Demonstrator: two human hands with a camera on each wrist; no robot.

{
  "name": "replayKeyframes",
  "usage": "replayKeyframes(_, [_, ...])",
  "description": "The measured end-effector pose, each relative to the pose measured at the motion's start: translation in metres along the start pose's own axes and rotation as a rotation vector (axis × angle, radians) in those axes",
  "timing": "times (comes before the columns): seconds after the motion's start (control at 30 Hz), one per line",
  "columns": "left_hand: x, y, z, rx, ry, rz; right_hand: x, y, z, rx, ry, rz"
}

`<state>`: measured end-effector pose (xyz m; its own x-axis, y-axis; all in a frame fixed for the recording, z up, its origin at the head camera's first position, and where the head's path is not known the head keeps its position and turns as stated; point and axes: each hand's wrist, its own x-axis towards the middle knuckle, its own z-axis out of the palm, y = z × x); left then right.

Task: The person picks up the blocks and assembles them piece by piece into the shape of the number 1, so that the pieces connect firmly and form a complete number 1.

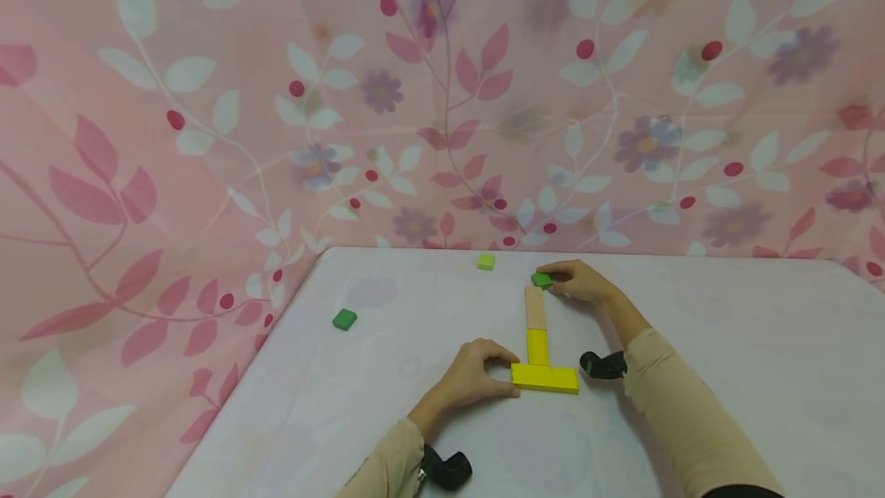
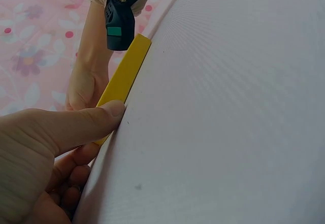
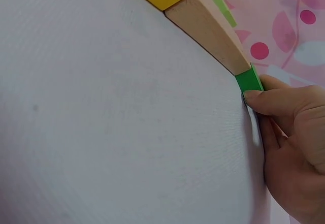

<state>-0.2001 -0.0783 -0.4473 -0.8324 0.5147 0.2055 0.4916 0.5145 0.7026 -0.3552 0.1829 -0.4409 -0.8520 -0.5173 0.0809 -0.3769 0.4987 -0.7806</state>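
Block of dark green (image 1: 541,280) touching the far end of the wooden block (image 1: 535,307), right hand (image 1: 579,281) pinching it, thumb to fingers, apparently for fine control! Left hand (image 1: 477,371) grips the crosswise yellow bar (image 1: 546,379) by its left end, likely steadying; one yellow block (image 1: 537,346) sits between. Leftward, light green block (image 1: 486,262), far; second green block (image 1: 344,320), nearer. Two yellow, one wooden, three green!
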Motion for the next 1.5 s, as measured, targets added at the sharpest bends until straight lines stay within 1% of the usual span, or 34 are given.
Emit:
replayKeyframes(0.13, [0.001, -0.001, 0.0, -0.002, -0.001, 0.004, -0.01, -0.026, -0.003, 0.005, -0.009, -0.009])
replayKeyframes(0.23, [0.001, -0.001, 0.0, -0.019, -0.008, -0.009, -0.017, -0.044, -0.005, 0.013, -0.014, -0.007])
replayKeyframes(0.33, [0.002, -0.001, -0.004, -0.075, -0.035, -0.044, -0.016, -0.04, -0.004, 0.031, -0.003, -0.006])
replayKeyframes(0.4, [0.004, -0.002, -0.009, -0.133, -0.064, -0.071, -0.012, -0.03, -0.002, 0.04, 0.009, -0.01])
replayKeyframes(0.53, [0.01, -0.007, -0.022, -0.234, -0.119, -0.1, -0.006, -0.012, -0.001, 0.034, 0.02, 0.004])
replayKeyframes(0.6, [0.014, -0.01, -0.027, -0.254, -0.129, -0.104, -0.004, -0.006, -0.001, 0.037, 0.022, 0.013])
replayKeyframes(0.7, [0.018, -0.014, -0.034, -0.258, -0.118, -0.104, -0.003, -0.002, -0.002, 0.052, 0.022, 0.016])
replayKeyframes(0.77, [0.022, -0.017, -0.037, -0.247, -0.09, -0.102, -0.004, -0.001, -0.003, 0.055, 0.022, 0.009])
replayKeyframes(0.83, [0.025, -0.019, -0.04, -0.238, -0.043, -0.103, -0.004, 0.0, -0.003, 0.058, 0.024, 0.001])
replayKeyframes(1.03, [0.04, -0.021, -0.05, -0.218, 0.155, -0.118, -0.004, 0.001, 0.0, 0.035, 0.035, -0.021])
replayKeyframes(1.13, [0.05, -0.024, -0.052, -0.178, 0.23, -0.118, -0.004, 0.002, 0.001, 0.043, 0.036, -0.017])
replayKeyframes(1.3, [0.068, -0.031, -0.052, -0.105, 0.299, -0.153, -0.003, 0.002, 0.002, 0.075, 0.042, -0.012])
replayKeyframes(1.37, [0.075, -0.034, -0.051, -0.089, 0.315, -0.18, -0.003, 0.001, 0.002, 0.07, 0.045, -0.02])
replayKeyframes(1.5, [0.086, -0.041, -0.051, -0.075, 0.36, -0.203, -0.002, 0.001, 0.003, 0.064, 0.048, -0.023])
